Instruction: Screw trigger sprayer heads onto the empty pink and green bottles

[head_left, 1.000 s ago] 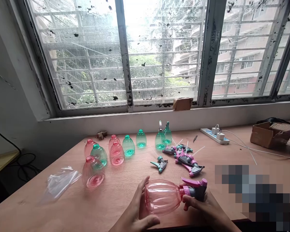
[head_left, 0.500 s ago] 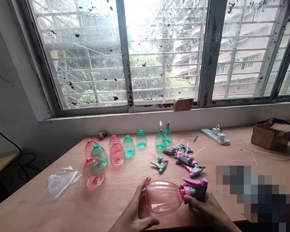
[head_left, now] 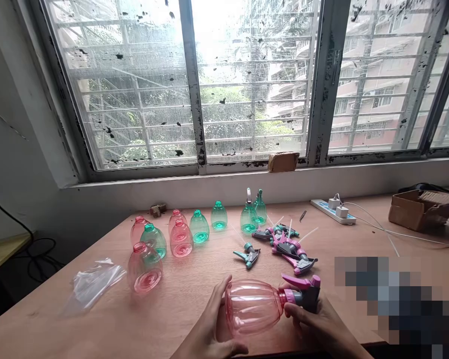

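A clear pink spray bottle [head_left: 252, 306] lies on its side between my hands, its base to the left. My left hand [head_left: 213, 321] curves around the base end, fingers at the far side and thumb at the near side. At the neck, my right hand [head_left: 318, 319] grips the grey and pink trigger sprayer [head_left: 303, 291] seated on the bottle, thumb by the collar. Beyond lie loose trigger sprayers in pink and grey [head_left: 292, 249], several in a pile with their tubes sticking out. A teal and grey trigger sprayer [head_left: 249, 256] rests apart, left of them.
Open pink bottles [head_left: 145, 269] and green bottles [head_left: 199, 227] stand at left. Two green bottles with sprayers [head_left: 249, 214] stand at the back. A plastic bag [head_left: 95, 284] lies left. Back right are a power strip [head_left: 333, 210] with cables and a cardboard box [head_left: 422, 209].
The pink bottle has turned slightly about its long axis, its ribs now showing differently. My left hand has shifted slightly; my right hand keeps its grip near the neck.
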{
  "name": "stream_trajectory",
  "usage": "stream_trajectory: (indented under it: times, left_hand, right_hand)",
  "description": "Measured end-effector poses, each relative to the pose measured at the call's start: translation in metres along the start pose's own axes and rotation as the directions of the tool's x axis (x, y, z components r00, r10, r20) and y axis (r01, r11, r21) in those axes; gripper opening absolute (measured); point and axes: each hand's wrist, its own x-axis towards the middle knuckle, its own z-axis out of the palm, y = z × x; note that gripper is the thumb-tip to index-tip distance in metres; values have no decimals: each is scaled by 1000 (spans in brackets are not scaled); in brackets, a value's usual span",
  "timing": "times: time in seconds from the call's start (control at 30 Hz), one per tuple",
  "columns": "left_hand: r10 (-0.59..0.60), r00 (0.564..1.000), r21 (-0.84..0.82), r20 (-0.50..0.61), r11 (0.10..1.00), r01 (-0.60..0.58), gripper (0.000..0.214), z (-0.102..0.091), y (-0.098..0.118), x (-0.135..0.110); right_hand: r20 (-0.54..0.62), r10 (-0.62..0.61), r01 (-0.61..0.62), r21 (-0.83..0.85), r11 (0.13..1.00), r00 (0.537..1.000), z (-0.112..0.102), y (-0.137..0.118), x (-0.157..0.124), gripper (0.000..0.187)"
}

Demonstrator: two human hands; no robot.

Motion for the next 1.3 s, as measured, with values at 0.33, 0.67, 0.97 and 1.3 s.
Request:
stream_trajectory:
  times: [0.33, 0.67, 0.97, 1.3]
  left_hand:
    - [-38, 999, -135, -10, 990, 36, 78, -4, -1, 2]
    - [12, 1000, -170, 26, 985, -7, 112, 0, -6, 0]
    - [-17, 997, -101, 71, 995, 24, 92, -2, 5, -1]
    - [6, 1000, -173, 24, 985, -2, 97, -4, -5, 1]
  right_hand:
    - [-3, -30, 30, 10, 999, 1000, -5, 8, 2, 46]
    - [-8, -23, 22, -53, 998, 1000, -7, 11, 3, 51]
    - [4, -5, 5, -6, 1000, 1000, -6, 2, 4, 41]
    - [4, -19, 20, -56, 998, 1000, -8, 2, 5, 41]
